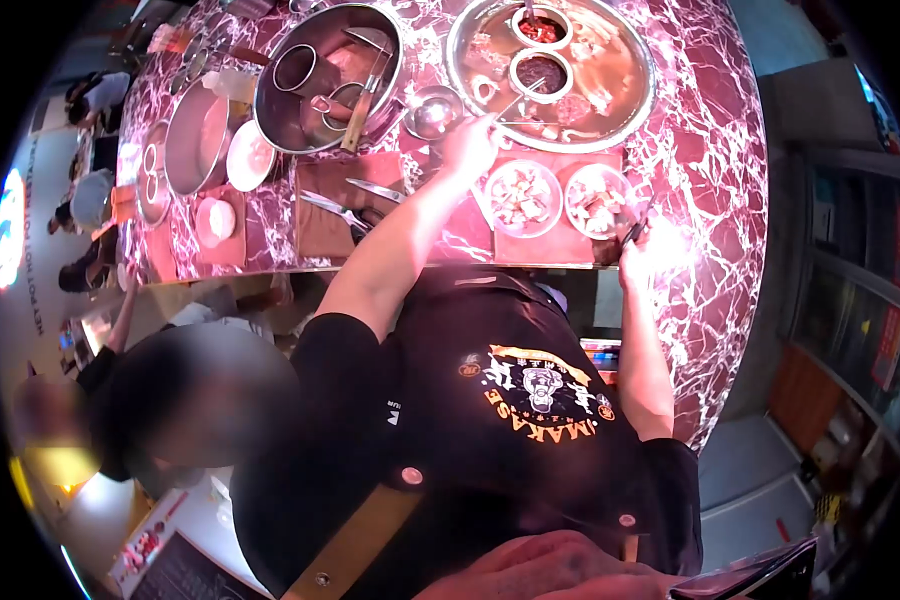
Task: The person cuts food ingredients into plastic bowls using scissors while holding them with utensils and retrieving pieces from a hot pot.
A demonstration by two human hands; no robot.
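Observation:
My left hand (pixel 470 148) is closed around the thin handle of a spoon (pixel 520 98), whose far end dips into dark sauce in a small round pot (pixel 541 76). That pot stands inside a wide metal pan (pixel 457 100) of broth and cut food. Close to the table edge, my right hand (pixel 646 250) grips a dark-handled tool (pixel 634 233), beside a bowl of pale chunks (pixel 598 200); glare hides whether it is scissors or tongs. A second bowl of chunks (pixel 523 198) sits to its left, below my left hand.
Another small pot (pixel 541 27) of red sauce stands in the pan. Left of it are a deep metal pot (pixel 270 105) with utensils, a small metal bowl (pixel 434 112), and scissors (pixel 335 210) on a brown mat (pixel 315 240). Other people are at the far left.

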